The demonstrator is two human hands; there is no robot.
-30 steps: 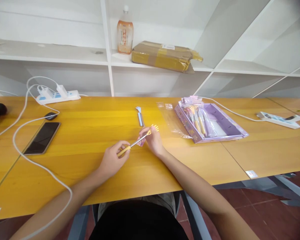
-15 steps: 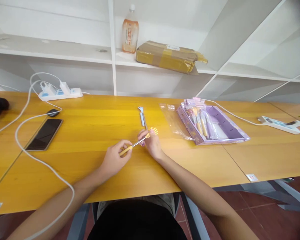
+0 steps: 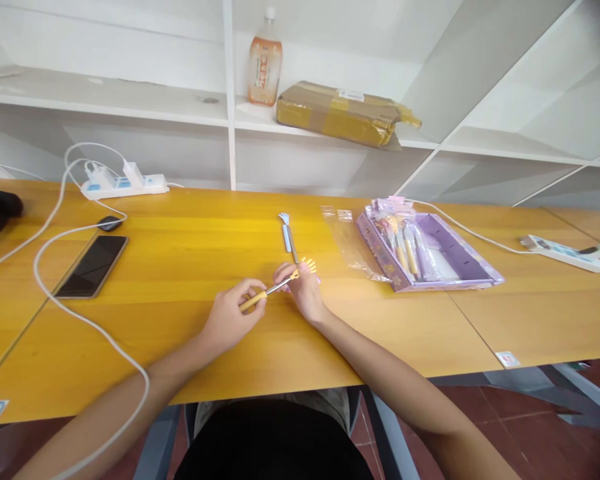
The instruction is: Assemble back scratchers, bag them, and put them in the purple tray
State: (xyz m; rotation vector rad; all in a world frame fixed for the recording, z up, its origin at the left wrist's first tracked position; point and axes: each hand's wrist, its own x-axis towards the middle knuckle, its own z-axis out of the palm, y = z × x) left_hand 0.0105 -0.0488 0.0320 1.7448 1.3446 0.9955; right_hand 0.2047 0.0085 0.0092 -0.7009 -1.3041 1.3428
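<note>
A yellow back scratcher [image 3: 279, 287] with a metal shaft and a hand-shaped head lies slantwise between my hands. My left hand [image 3: 234, 313] is closed around its yellow handle. At the other end, my right hand [image 3: 306, 293] pinches it just below the spread yellow claw. Beyond my right hand, a blue back scratcher [image 3: 286, 235] rests on the table, its head pointing away from me. A second metal shaft [image 3: 293, 245] lies beside it and runs under my right fingers. Something pink shows partly beneath the right hand; most of it is hidden.
A purple box [image 3: 447, 283] holding several wrapped back scratchers stands at the right, with clear plastic bags [image 3: 353, 247] beside it. On the left lie a phone [image 3: 94, 267], a white cable [image 3: 87, 325] and a power strip [image 3: 125, 187]. Shelves behind hold a bottle [image 3: 265, 70] and a taped parcel [image 3: 337, 115].
The camera view has shifted slightly, so everything sits a little further right. Both hands keep nearly the same hold on the yellow back scratcher, and more pink shows beside my right hand.
</note>
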